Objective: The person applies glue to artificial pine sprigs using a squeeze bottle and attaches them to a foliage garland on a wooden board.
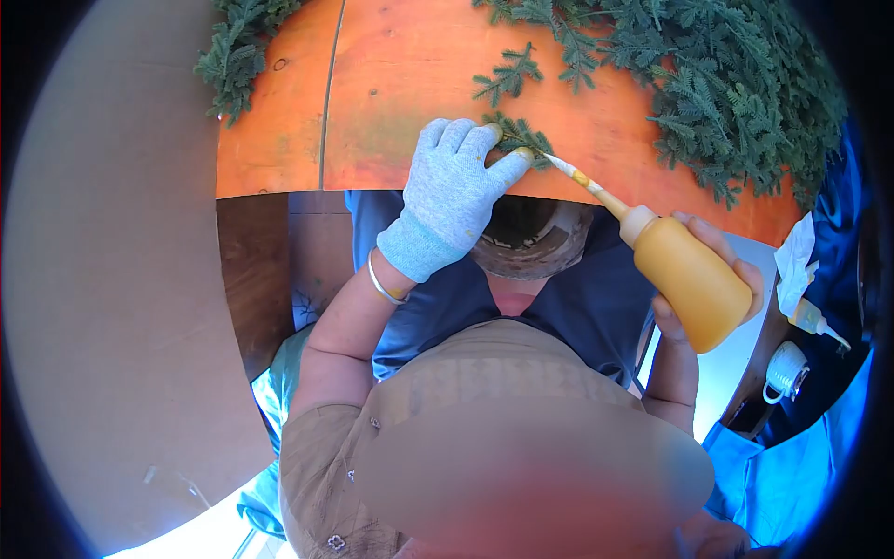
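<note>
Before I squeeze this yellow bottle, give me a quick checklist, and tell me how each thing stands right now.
1. Sprig steadied: ok, pinched between thumb and finger of the left hand.
2. Yellow bottle gripped: ok, in the right hand, tilted.
3. Nozzle aimed: ok, its tip is at the sprig.
4. Anything coming out of the tip: cannot tell, too small to see.
5. Both hands gloved: not ok; the left is, but the right's visible fingers are bare.
6. Another sprig at hand: ok, a loose sprig lies on the orange board.
</note>
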Motion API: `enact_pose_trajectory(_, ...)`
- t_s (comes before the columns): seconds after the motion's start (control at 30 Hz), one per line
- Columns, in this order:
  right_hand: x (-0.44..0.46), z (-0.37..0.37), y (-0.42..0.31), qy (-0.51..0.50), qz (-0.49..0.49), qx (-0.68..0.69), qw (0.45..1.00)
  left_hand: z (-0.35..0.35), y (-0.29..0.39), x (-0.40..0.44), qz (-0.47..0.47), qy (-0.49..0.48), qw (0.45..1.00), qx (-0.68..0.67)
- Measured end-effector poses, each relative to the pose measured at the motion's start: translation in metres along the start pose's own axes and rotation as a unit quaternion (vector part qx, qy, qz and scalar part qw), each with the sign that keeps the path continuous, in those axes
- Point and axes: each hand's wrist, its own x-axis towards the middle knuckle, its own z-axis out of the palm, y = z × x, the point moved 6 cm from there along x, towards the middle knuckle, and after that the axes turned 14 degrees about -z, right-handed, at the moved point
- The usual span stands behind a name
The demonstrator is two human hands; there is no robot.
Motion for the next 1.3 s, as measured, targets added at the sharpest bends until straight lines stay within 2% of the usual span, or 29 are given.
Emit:
enact_pose_trajectory(0.03,-0.001,0.002,0.000,-0.020,0.001,-0.025,0.999,0.000,0.000,0.000,0.001,0.001,1.000,-0.003)
enact_pose_trajectory(0.13,0.000,-0.001,0.000,0.038,-0.013,0.034,0.999,0.001,-0.001,0.000,0.001,0.003,1.000,-0.005)
enact_pose_trajectory(0.33,-0.009,-0.016,0.000,0.050,0.017,0.022,0.998,0.003,-0.002,0.003,0.035,0.003,0.999,0.000)
enact_pose_trajectory(0.63,-0.024,-0.034,0.000,0.100,0.088,-0.034,0.991,0.002,-0.003,0.009,0.047,0.025,0.999,-0.008)
enact_pose_trajectory(0.73,-0.038,-0.055,-0.002,0.134,0.133,-0.091,0.978,0.000,-0.003,0.007,0.062,0.022,0.998,-0.008)
enact_pose_trajectory(0.83,-0.042,-0.079,-0.012,0.175,0.111,-0.102,0.973,-0.038,0.027,-0.023,0.088,0.004,0.996,-0.013)
enact_pose_trajectory(0.87,-0.042,-0.082,-0.017,0.193,0.103,-0.131,0.967,-0.033,0.032,-0.034,0.094,-0.038,0.995,-0.009)
enact_pose_trajectory(0.9,-0.043,-0.083,-0.019,0.193,0.102,-0.135,0.967,-0.022,0.032,-0.045,0.097,-0.029,0.995,-0.023)
enact_pose_trajectory(0.97,-0.046,-0.087,-0.019,0.190,0.097,-0.140,0.967,0.001,0.030,-0.057,0.063,-0.077,0.995,-0.004)
enact_pose_trajectory(1.07,-0.051,-0.083,-0.018,0.190,0.114,-0.134,0.966,-0.018,0.033,-0.052,0.048,-0.039,0.997,-0.044)
enact_pose_trajectory(1.1,-0.050,-0.081,-0.019,0.191,0.112,-0.134,0.966,-0.035,0.032,-0.035,0.053,0.022,0.997,-0.061)
enact_pose_trajectory(1.17,-0.047,-0.077,-0.019,0.187,0.105,-0.132,0.968,-0.046,0.022,-0.001,-0.028,0.107,0.994,-0.013)
enact_pose_trajectory(1.23,-0.042,-0.071,-0.018,0.191,0.097,-0.126,0.969,-0.040,0.009,0.039,-0.058,0.149,0.987,-0.026)
enact_pose_trajectory(1.3,-0.041,-0.070,-0.020,0.192,0.091,-0.128,0.969,-0.003,-0.014,0.062,-0.028,0.083,0.996,0.005)
